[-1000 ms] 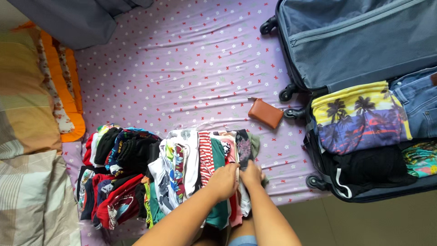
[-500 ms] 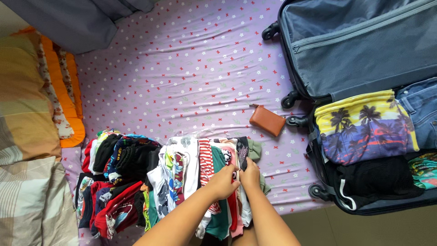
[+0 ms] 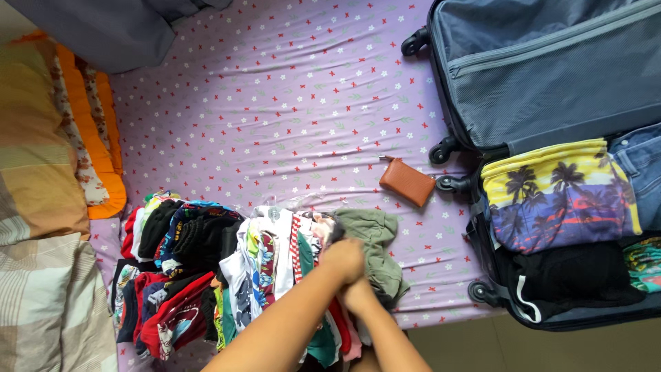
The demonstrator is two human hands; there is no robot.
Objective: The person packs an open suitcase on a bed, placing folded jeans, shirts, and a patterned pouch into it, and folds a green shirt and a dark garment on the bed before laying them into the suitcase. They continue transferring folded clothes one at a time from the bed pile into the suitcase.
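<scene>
at the far left a striped pillow (image 3: 41,303) and an orange-edged cushion (image 3: 96,158) lay along the side of the bed (image 3: 275,103), whose purple sheet carried small red and white flowers; a grey blanket (image 3: 103,27) was bunched at the top corner. next came a dark pile of clothes (image 3: 186,241) in black, red and blue, and touching it on the right a row of folded clothes (image 3: 268,269) standing on edge, white, green and red-striped. both forearms came up from the bottom edge and met at the right end of that row. the left hand (image 3: 344,258) lay on top with its fingers curled down over the clothes, closed round a fold of cloth as far as could be seen; the right hand (image 3: 358,296) sat just beneath and touching it, mostly covered, so how far it was open could not be told. the olive green garment (image 3: 375,244) lay crumpled directly beside the hands on their right, touching them, at the end of the row. further right a small brown pouch (image 3: 407,182) rested alone on the sheet, near the wheels of an open grey suitcase (image 3: 551,76). its lower half held a palm-print shirt (image 3: 558,196), a black garment (image 3: 571,275) and blue jeans (image 3: 640,165).
</scene>
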